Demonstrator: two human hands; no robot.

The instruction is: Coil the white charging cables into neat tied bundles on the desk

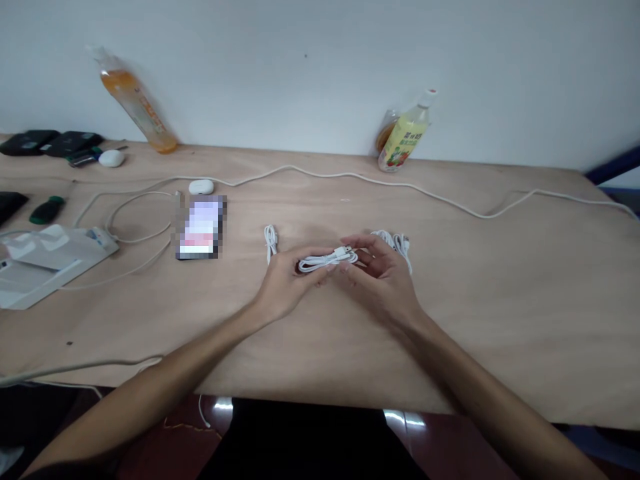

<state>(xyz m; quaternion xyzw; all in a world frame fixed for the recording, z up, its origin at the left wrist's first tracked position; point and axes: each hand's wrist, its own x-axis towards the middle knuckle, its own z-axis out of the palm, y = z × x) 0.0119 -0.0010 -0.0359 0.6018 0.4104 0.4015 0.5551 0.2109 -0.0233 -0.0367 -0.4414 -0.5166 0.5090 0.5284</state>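
Between my two hands, over the middle of the table, is a coiled white USB cable (320, 261) with its plug lying on top of the bundle. My left hand (284, 280) is closed on the coil's left end, thumb along its near side. At the right end, the curved fingers and thumb of my right hand (387, 270) hold the coil near the plug. Another bundled white cable (271, 240) lies just beyond my left hand. More coiled white cables (397, 245) rest behind my right hand, which partly hides them.
A phone (201, 228) and a white earbud case (201, 187) lie to the left. A long white cord (350, 175) crosses the back. An orange drink bottle (140, 110) and a yellow bottle (406, 137) stand by the wall. White packaging (55, 257) sits at far left.
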